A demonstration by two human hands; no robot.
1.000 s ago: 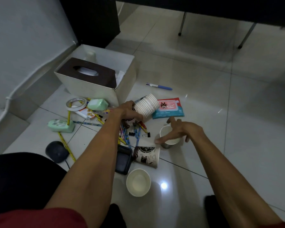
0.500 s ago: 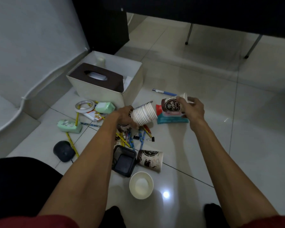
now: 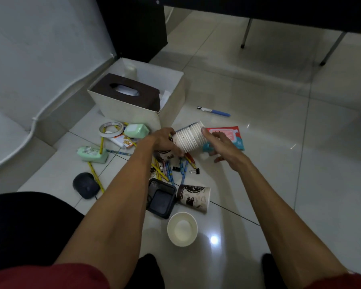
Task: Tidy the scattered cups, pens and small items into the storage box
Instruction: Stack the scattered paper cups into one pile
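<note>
Glossy pale tiled floor (image 3: 300,163) is seen, with a bright light glare (image 3: 214,239) reflected near the bottom. Grey wall (image 3: 40,49) at left, white cable (image 3: 33,119) clipped along its base. Dark cabinet (image 3: 133,28) at top centre. Two slanted metal legs (image 3: 246,32) are seen under a dark tabletop (image 3: 279,9).

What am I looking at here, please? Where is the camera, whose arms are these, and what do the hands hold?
No machine: a person wears a camera on the head, so you look down along their arms at a floor. The left hand grips a sideways stack of paper cups; the right hand touches its open end with loose fingers. On the floor lie pencils, a blue pen, two loose cups and a tape roll. The storage box stands behind, a tissue box inside.
</note>
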